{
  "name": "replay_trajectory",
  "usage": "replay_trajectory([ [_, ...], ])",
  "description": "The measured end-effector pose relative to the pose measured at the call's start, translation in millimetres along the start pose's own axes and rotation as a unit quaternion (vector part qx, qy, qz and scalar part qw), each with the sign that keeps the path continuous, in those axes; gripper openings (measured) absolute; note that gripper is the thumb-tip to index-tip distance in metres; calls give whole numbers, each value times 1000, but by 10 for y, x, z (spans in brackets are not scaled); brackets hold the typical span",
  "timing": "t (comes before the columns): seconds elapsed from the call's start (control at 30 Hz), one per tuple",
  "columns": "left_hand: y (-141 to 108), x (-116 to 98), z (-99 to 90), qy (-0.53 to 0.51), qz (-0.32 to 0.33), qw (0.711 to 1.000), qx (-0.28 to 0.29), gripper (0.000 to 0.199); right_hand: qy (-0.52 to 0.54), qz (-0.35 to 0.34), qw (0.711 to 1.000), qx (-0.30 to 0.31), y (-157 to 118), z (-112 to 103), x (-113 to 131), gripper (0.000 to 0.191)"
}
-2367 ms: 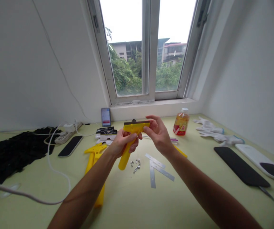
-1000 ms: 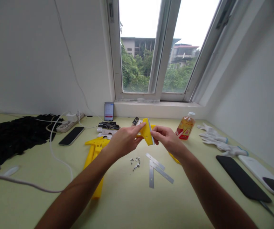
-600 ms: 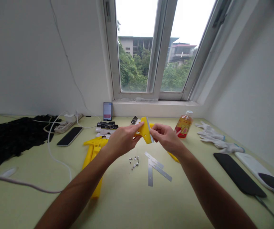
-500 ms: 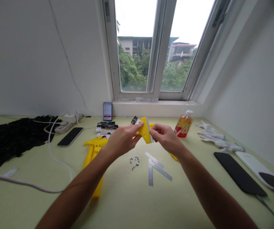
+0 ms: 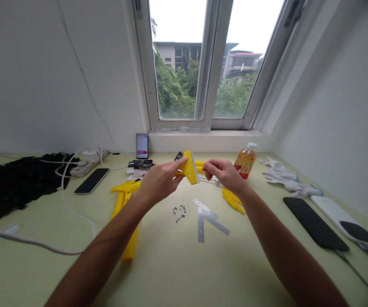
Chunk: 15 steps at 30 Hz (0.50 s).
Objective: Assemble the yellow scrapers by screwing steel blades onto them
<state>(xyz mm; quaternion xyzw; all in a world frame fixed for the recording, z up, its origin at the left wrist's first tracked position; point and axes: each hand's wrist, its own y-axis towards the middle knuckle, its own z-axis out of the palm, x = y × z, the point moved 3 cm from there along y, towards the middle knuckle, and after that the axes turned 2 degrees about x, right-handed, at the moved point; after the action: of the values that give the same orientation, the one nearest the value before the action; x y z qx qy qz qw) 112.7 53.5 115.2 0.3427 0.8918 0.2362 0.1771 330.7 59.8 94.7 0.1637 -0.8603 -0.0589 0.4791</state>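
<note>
The left hand (image 5: 160, 181) and right hand (image 5: 225, 174) hide the scraper's grip (image 5: 200, 163).

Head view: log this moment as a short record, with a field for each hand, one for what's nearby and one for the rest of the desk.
left hand: grips a yellow plastic scraper by its head, held up in the air
right hand: raised beside the scraper, fingers curled; cannot tell if it holds anything
nearby: small metal fasteners, three steel blades, another yellow scraper
rest: plastic bottle of amber drink, white gloves, smartphone, power strip
</note>
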Motion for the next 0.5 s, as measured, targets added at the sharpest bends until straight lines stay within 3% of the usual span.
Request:
replay_trajectory([
  [0.07,15,55,-4,-25,-17,1000,-3,52,-202,62,977,8,70,-155,-353,35],
  [0.17,40,130,3,-106,-36,994,-12,51,-274,136,951,37,110,-339,-901,27],
  [0.27,64,197,35,-230,-66,971,-19,50,-302,176,934,70,81,-404,-1267,24],
  [0.37,80,271,100,-384,-113,916,-1,53,-305,176,932,89,54,-395,-1370,19],
  [0.5,90,376,165,-516,-154,843,0,50,-288,143,944,72,72,-438,-1204,21],
])
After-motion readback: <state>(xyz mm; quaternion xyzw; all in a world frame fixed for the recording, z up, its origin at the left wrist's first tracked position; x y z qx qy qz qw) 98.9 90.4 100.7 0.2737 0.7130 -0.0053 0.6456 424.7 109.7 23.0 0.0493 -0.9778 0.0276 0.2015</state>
